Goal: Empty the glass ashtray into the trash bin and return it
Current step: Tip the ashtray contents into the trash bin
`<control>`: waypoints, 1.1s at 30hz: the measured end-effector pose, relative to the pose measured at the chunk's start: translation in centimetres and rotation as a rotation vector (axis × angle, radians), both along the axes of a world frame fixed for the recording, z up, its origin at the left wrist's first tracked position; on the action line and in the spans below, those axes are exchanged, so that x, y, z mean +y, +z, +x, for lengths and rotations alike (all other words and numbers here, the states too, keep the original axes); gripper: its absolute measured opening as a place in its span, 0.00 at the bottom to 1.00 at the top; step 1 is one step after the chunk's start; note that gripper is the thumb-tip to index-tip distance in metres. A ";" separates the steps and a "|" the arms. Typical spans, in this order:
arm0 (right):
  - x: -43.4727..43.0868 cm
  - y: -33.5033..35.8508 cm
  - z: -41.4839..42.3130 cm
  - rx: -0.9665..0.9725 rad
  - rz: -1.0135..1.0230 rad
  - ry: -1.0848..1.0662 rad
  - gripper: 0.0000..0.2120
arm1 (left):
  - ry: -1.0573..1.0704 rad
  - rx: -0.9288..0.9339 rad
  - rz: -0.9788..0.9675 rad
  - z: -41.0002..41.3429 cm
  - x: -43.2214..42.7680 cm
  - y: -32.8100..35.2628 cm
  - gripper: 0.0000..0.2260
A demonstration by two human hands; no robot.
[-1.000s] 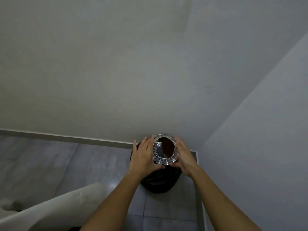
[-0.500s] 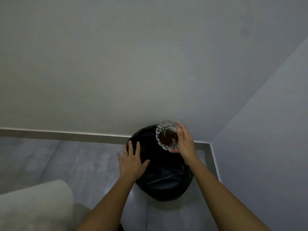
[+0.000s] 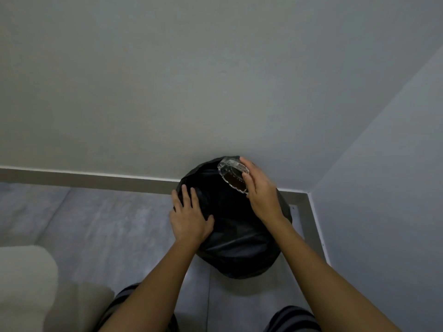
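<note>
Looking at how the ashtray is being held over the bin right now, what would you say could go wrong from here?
Two risks stand out. The glass ashtray is tilted and held only by the right hand, mostly at its rim, so that grip might slip and drop it into the trash bin. It also sits near the bin's far edge, by the wall, so ash could spill outside. The left hand rests on the black liner and may be steadying it.
</note>
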State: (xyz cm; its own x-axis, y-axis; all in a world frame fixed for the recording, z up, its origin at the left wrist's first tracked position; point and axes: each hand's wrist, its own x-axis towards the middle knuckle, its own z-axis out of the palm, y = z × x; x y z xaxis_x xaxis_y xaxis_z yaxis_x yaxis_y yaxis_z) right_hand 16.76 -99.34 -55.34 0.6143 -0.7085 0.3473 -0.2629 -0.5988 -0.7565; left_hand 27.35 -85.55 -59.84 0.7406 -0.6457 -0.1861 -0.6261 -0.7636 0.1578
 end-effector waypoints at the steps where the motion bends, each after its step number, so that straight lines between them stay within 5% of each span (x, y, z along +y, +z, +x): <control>1: 0.2 0.1 -0.1 -0.012 -0.036 -0.004 0.17 | 0.002 0.010 -0.004 -0.1 0.0 0.0 0.41; 20: 1.2 2.7 -1.3 -0.107 -0.289 0.036 0.18 | -0.005 0.033 -0.051 -0.3 0.7 0.8 0.35; 26: 1.7 2.6 -1.8 -0.076 -0.320 0.031 0.19 | 0.278 0.281 -0.210 -0.2 1.4 0.9 0.39; 33: 2.0 3.7 -1.9 -0.042 -0.334 0.022 0.18 | 0.237 0.356 -0.307 0.4 1.7 1.5 0.37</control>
